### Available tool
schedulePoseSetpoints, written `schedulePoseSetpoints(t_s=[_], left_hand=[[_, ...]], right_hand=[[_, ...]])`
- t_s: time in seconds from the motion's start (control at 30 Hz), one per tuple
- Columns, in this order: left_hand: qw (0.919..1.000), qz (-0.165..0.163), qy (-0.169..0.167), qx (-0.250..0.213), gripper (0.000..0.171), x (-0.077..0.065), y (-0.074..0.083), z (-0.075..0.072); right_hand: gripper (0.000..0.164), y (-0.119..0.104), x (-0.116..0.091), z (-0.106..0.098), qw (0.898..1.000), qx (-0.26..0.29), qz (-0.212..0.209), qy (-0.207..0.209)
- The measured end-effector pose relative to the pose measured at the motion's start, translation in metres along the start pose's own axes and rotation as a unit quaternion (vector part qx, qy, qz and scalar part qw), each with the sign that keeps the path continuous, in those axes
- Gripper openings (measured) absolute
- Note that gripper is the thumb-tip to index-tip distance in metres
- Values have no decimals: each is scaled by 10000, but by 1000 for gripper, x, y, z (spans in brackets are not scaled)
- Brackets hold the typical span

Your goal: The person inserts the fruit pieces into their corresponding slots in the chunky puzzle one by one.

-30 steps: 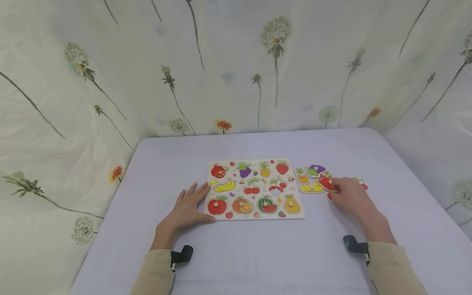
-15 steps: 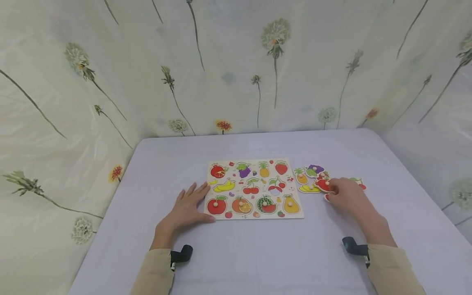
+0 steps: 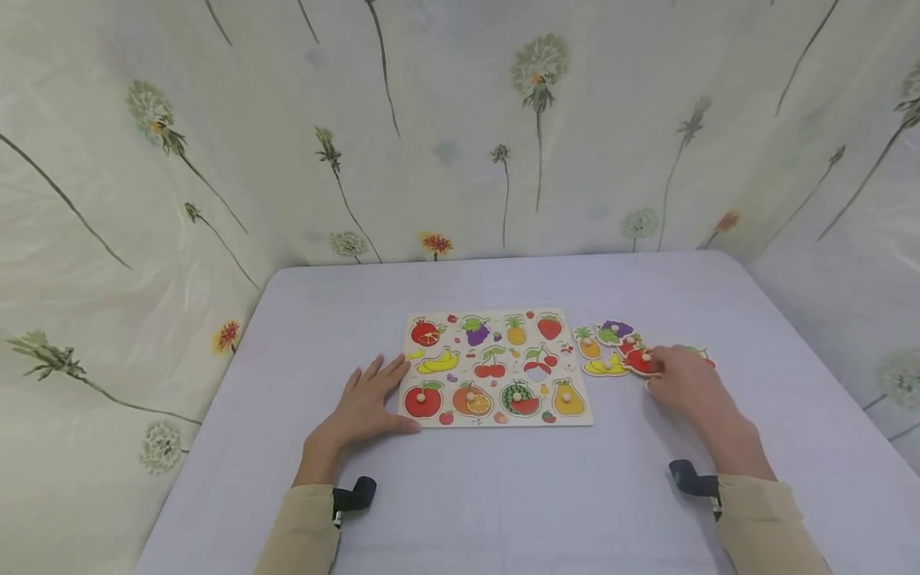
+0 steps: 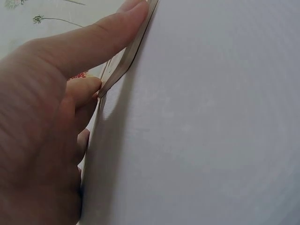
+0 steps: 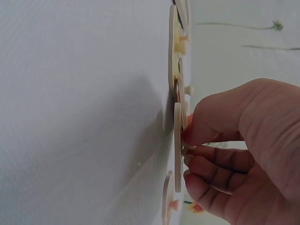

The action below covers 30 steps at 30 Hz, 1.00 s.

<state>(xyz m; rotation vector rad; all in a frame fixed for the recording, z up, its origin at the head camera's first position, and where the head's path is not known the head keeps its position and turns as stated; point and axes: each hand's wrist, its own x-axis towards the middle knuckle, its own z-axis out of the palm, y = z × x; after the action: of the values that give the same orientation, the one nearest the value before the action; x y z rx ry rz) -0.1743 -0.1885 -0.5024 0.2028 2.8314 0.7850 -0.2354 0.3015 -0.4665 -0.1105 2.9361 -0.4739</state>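
A wooden fruit puzzle board (image 3: 519,423) lies on the table. My left hand (image 3: 362,403) rests at its left edge, thumb at the near corner and fingers spread along the side. My right hand (image 3: 686,383) is at the loose knobbed pieces right of the board. Its thumb and fingertips pinch a wooden puzzle piece (image 5: 177,150), whose picture is mostly hidden. Against the fingertips lies a red fruit piece (image 3: 638,364). Beside it are a banana piece (image 3: 604,366), a pineapple piece (image 3: 589,347) and a grape piece (image 3: 616,329).
Knobbed apple (image 3: 422,403), orange (image 3: 477,405), watermelon (image 3: 512,402) and pear (image 3: 570,405) pieces sit in the board's near row. A cherry piece (image 3: 707,359) shows partly behind the right hand. Flower-print curtains (image 3: 446,184) border the white table (image 3: 474,495).
My right hand and the red pieces at its fingertips shift slightly left, then back right. The left hand and board stay in place.
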Motion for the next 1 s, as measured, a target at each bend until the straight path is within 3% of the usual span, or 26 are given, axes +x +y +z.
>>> schedulePoseSetpoints(t_s=[0.57,1.0], left_hand=[[10000,3,-15,52,108,1,-3,0],[10000,9,3,78,108,3,-5,2]], right_hand=[[39,1,-2,0,9995,23,-101,304],[37,0,-2,2,9994,223,-69,263]])
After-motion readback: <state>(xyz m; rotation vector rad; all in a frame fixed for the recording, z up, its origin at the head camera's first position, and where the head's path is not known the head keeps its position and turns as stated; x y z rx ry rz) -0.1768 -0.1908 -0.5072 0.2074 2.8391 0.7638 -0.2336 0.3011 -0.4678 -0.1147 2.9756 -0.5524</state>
